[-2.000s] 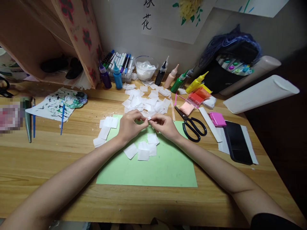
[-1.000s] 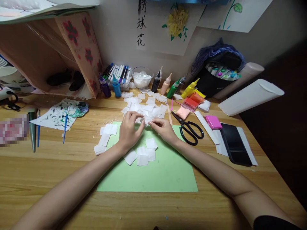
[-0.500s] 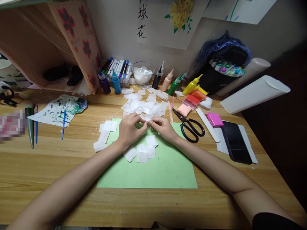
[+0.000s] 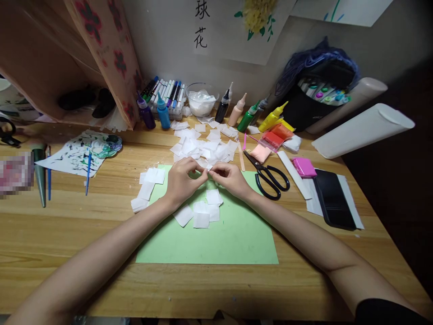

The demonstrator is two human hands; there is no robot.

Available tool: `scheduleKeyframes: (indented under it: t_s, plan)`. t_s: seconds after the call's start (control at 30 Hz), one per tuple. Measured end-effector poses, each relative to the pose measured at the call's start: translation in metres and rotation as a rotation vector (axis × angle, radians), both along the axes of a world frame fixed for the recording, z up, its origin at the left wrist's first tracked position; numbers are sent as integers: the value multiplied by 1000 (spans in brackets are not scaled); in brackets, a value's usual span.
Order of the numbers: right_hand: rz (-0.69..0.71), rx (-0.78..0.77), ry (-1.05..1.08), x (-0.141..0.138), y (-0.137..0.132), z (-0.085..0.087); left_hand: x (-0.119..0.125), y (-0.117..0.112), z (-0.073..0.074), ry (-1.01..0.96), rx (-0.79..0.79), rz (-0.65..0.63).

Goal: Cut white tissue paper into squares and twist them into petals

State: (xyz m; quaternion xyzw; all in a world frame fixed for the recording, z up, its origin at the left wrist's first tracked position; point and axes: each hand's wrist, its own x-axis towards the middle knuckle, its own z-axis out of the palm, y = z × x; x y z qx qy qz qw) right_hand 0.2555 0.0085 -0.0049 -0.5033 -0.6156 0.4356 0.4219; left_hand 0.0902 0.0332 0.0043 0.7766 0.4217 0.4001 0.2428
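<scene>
Above the far part of a green sheet (image 4: pixel 237 239), my left hand (image 4: pixel 184 180) and my right hand (image 4: pixel 230 179) meet at the fingertips. Both are closed in a pinch on a small white paper piece (image 4: pixel 209 167), mostly covered by the fingers. Just beyond them lies a loose heap of white paper squares (image 4: pixel 192 145). Several more paper squares (image 4: pixel 201 220) rest on the green sheet below my hands. Another group of paper squares (image 4: pixel 148 189) overlaps the sheet's left edge.
Black-handled scissors (image 4: pixel 270 179) lie right of my right hand, with a black phone (image 4: pixel 334 198) further right. Paint bottles (image 4: pixel 248 118), a glass bowl (image 4: pixel 202 103) and markers (image 4: pixel 167 95) line the wall. Left are a paint-smeared sheet (image 4: pixel 72 155) and a brush (image 4: pixel 88 174).
The camera view has shifted slightly. My hands stay together at the same place, fingertips still pinching the paper piece, with only a slight finger movement.
</scene>
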Motion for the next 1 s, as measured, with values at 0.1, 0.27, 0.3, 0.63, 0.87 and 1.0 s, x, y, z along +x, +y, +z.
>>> scheduleKeyframes:
  t_s: [0.1,0.27,0.3,0.63,0.87,1.0]
  plan:
    - [-3,-6,-5,-1,1,0,0,0,-1,-1,-1,3]
    - [-23,-13,27,-1,1,1,0,-1,0,2,11,3]
    - [-32,-18,43,-1,1,2,1,-1,1,8,16,-4]
    - [-53,33,-7,-1,-2,4,1,-3,-1,107,115,-7]
    - [-61,51,-43,-2,-3,3,0,-1,2,-2,20,44]
    - [-58,24,-6,-1,-2,3,-1,2,3,-70,-39,124]
